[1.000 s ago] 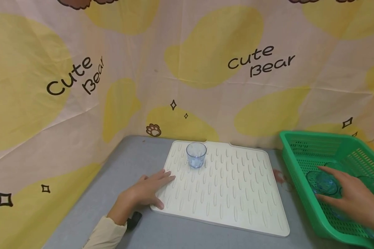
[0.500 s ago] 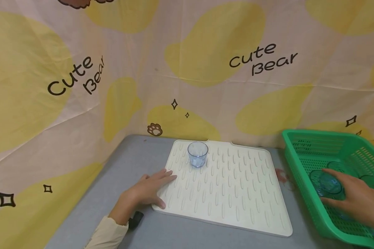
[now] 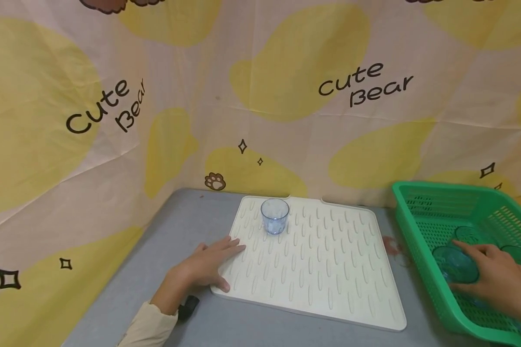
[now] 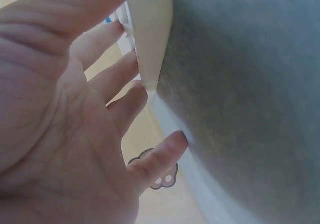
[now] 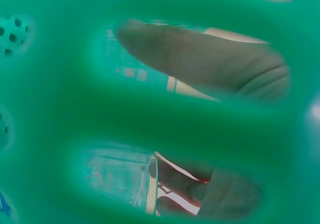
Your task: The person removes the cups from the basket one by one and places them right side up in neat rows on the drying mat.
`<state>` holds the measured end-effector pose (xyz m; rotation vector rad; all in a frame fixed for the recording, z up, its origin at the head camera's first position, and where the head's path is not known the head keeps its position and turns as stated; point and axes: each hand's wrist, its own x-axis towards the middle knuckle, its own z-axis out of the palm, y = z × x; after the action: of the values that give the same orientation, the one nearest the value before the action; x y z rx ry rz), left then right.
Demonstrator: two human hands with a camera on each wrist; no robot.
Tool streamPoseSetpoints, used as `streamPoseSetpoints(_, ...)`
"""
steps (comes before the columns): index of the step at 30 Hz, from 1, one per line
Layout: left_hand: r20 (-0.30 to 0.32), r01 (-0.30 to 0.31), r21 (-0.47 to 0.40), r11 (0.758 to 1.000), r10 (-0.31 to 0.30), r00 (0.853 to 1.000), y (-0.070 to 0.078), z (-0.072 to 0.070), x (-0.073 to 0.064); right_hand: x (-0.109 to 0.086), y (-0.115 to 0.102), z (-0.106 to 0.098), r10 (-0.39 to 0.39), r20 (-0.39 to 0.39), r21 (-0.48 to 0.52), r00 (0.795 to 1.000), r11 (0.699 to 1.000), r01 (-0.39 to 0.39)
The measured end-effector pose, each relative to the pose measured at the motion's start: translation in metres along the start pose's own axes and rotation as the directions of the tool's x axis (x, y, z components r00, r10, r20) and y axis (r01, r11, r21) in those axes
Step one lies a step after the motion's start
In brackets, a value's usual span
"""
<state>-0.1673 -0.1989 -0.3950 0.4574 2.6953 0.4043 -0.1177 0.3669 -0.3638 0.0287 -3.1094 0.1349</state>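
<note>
Blue glass (image 3: 455,265): inside the green basket (image 3: 447,200), close to its left wall. It lies to the left of the right hand (image 3: 497,277), at the fingertips. Grip: index finger on the far side of the rim, thumb on the near side; reads as a pinch across the glass. How firm, cannot tell. Long axis: blurred in the head view; exact tilt not determinable. The right wrist view, through the basket slots, shows the thumb alongside clear glass.

Key relation (judgement): the left wall stands between this glass and the mat, so a leftward path would need height over that rim first. Tight side is the left wall. Another glass (image 3: 470,234) sits just beyond, towards the far wall; one more rim shows to the right, partly behind the hand. Open room is upward.

White mat (image 3: 330,274): left of the basket, a strip of grey table (image 3: 421,313) between them. An upright glass (image 3: 275,217) stands near the mat's far left corner; bare ribbed surface runs from it to the right edge.

Left hand (image 3: 210,262): fingers extended, resting at the mat's left edge towards the near left corner, holding nothing; well apart from the basket. Right hand is nearer.
</note>
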Motion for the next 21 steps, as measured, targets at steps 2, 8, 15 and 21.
streamPoseSetpoints(2,-0.003,-0.002,0.000,1.000,0.002,1.000,0.001,-0.001,0.000,-0.001,0.001,0.001,0.007,-0.008,-0.014,1.000,1.000,-0.008)
streamPoseSetpoints(8,-0.027,-0.017,0.006,1.000,0.018,0.999,0.000,-0.002,-0.003,0.003,0.003,0.004,0.006,-0.018,0.014,1.000,1.000,-0.006)
streamPoseSetpoints(15,-0.035,-0.005,0.000,1.000,0.005,0.999,-0.001,0.000,-0.005,0.004,0.001,0.003,-0.022,0.008,0.086,1.000,0.996,0.021)
streamPoseSetpoints(21,-0.023,0.007,-0.018,1.000,-0.008,1.000,0.002,0.000,-0.005,0.002,0.001,-0.007,-0.017,-0.002,0.098,1.000,0.995,0.017)
